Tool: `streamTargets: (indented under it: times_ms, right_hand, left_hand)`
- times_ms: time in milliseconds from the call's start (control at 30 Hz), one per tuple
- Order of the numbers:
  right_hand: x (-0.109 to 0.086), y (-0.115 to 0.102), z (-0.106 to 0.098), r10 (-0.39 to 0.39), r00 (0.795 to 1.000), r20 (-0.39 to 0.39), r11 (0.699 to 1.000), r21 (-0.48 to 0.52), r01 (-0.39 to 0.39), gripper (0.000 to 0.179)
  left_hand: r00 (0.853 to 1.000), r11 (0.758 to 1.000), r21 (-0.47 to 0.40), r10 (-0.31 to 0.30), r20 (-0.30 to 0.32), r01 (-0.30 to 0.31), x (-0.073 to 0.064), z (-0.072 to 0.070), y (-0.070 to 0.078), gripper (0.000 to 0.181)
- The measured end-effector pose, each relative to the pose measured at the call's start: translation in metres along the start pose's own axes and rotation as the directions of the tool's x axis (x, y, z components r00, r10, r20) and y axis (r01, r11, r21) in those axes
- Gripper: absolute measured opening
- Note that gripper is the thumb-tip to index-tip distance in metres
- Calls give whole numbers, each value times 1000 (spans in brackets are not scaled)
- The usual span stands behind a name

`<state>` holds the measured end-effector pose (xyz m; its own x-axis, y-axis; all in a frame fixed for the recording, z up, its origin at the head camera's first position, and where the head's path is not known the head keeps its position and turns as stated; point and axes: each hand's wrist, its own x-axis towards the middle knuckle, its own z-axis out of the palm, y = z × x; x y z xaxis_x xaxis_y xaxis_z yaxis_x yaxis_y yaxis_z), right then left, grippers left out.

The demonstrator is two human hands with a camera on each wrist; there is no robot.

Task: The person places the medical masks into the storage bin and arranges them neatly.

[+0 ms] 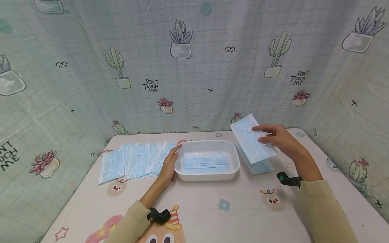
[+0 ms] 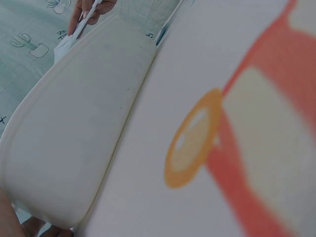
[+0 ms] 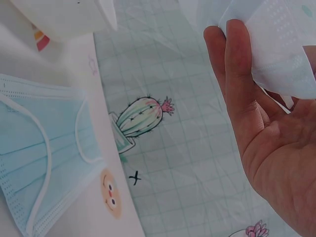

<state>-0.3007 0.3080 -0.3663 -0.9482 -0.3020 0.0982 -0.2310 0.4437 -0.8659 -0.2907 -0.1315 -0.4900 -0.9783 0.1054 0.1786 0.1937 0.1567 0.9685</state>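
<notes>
Gridded cloth (image 1: 194,74) printed with potted cacti is hanging behind and around a pale table (image 1: 243,222) dotted with cartoon figures. Taking the white container (image 1: 207,177) as the centre of the dial in the head view, the left hand (image 1: 168,167) is holding its nine o'clock end, with fingers at the rim. Beyond that hand, also towards nine o'clock, several overlapping blue masks (image 1: 138,162) are lying with their white ear loops uppermost.

Towards two o'clock, the right hand (image 1: 278,137) is pinching a raised mask (image 1: 250,135) between fingers and thumb, tilting it above the table. Beneath it, at three o'clock, a lower mask (image 1: 259,167) is resting just beside the container, partly covered from this angle; the right wrist view is showing its pleats and two loops far more openly.

Only the head view is revealing the mask inside (image 1: 205,166), which is lying flat on the container's floor. The left wrist view is instead showing the container's smooth outer wall, with fingertips curling at its seven o'clock corner in that picture, and the raised mask appearing nearly edge-on at eleven o'clock.
</notes>
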Motion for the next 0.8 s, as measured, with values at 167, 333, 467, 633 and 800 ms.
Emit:
streamTargets:
  times_ms: [167, 333, 467, 633, 800]
  right_hand:
    - [1, -1, 1, 3, 1000, 4, 1000, 21, -3, 52]
    - [2, 0, 1, 6, 1000, 13, 999, 42, -7, 52]
    - [1, -1, 1, 1, 1000, 14, 999, 46, -2, 53]
    - [0, -3, 1, 4, 1000, 15, 998, 55, -5, 53]
    - [0, -4, 2, 3, 1000, 16, 999, 53, -3, 52]
  left_hand:
    - [1000, 1000, 8, 0, -3, 0, 0, -1, 0, 45]
    - [1000, 1000, 9, -6, -2, 6, 1, -1, 0, 46]
    - [1000, 1000, 4, -6, 0, 6, 2, -1, 1, 46]
    - [1000, 1000, 15, -9, 1, 9, 1, -1, 0, 46]
    - [1000, 1000, 17, -11, -1, 11, 2, -2, 0, 46]
